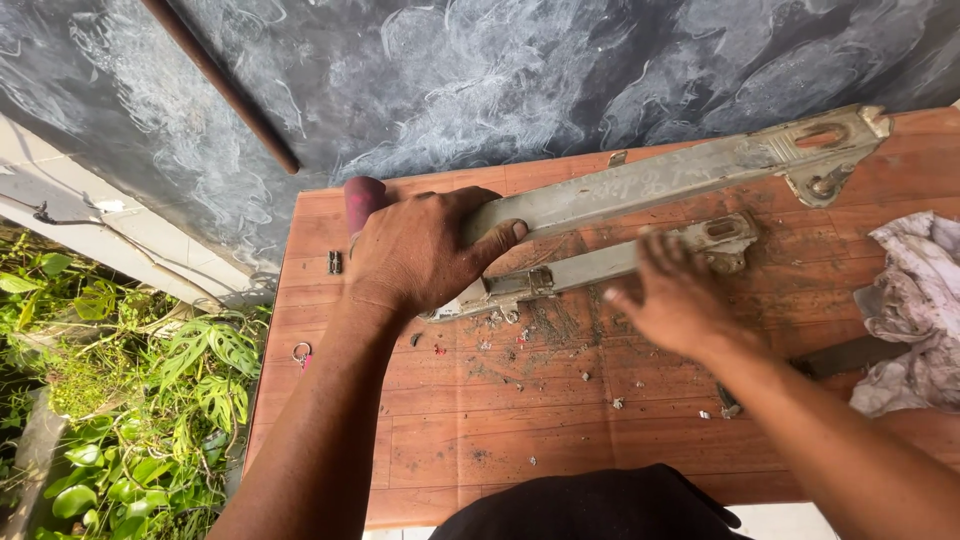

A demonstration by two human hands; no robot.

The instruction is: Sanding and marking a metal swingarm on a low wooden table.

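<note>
While clamped by left hand (pixel 415 255) at its near end, grey metal swingarm (pixel 650 185) running up-right along wooden table (pixel 480 440), blurred right hand (pixel 675 300) open, touching lower rail.

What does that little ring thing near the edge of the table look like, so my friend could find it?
Start at the reddish wooden table and go to its left edge, by the green plants. Below the left hand that presses on the long grey metal frame lies a small silver key ring with a red tag. Unlike the scattered bits of dirt, it is a clean round loop lying alone.
</note>
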